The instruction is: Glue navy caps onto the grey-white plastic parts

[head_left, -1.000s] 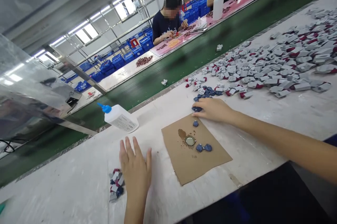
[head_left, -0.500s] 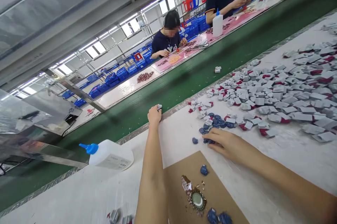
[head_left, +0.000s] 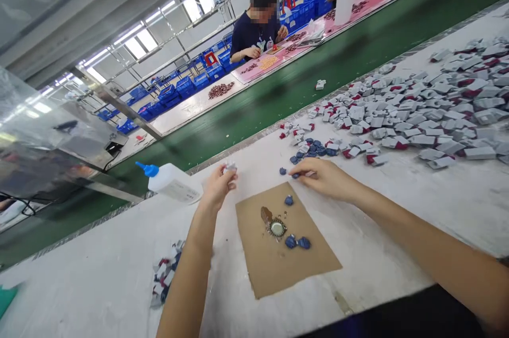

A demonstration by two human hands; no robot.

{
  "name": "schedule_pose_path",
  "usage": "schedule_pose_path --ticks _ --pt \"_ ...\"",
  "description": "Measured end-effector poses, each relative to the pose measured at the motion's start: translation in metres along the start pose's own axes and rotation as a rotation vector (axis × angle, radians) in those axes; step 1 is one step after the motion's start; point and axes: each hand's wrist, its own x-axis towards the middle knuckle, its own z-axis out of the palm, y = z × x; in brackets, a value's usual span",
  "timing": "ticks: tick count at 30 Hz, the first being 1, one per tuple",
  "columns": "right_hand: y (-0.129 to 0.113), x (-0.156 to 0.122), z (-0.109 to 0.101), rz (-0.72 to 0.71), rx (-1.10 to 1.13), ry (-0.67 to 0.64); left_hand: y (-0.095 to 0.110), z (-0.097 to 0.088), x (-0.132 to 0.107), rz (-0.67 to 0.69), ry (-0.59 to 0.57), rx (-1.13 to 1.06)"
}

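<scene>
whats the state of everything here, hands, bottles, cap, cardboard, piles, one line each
Left hand, closed on a grey piece
Right hand, at a dark blue piece, grip unclear
Near bottle, on its side, blue nozzle fitted
Far bottle, upright
Cardboard, flat, stained
Metal cap, lying on the cardboard
Right pile, loose, spread out
Left pile, loose, partly hidden

Head-worn view; looks forward and down; tilted over the worktable [head_left: 99,285].

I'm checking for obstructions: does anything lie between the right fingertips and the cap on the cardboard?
Yes: a blue piece on the cardboard lies roughly between the fingertips of the right hand and the round cap.
</scene>
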Motion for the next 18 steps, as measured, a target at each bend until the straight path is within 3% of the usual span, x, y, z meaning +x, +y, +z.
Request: schedule_pose_path --ticks 5,8,11,14,18 --pt "-0.047 -0.031 0.02 -0.046 0.03 -0.24 -0.005 -0.01 -0.12 -0.118 -0.089 -0.309" --pt "-0.065 -0.046 0.025 -0.13 -0.139 -0.304 -0.014 -0.011 -0.167 -0.092 -0.03 -0.453" --pt "-0.071 -0.049 0.03 -0.111 -0.335 -0.305 -0.032 -0.008 -0.19 -0.039 0.124 -0.553" --pt "-0.075 -0.045 0.035 -0.083 -0.487 -0.343 -0.053 -0.003 -0.196 -0.079 0.291 -0.735" --pt "-0.085 -0.037 0.045 -0.233 -0.759 -0.478 -0.071 0.003 -0.2 -0.2 0.441 -0.907"
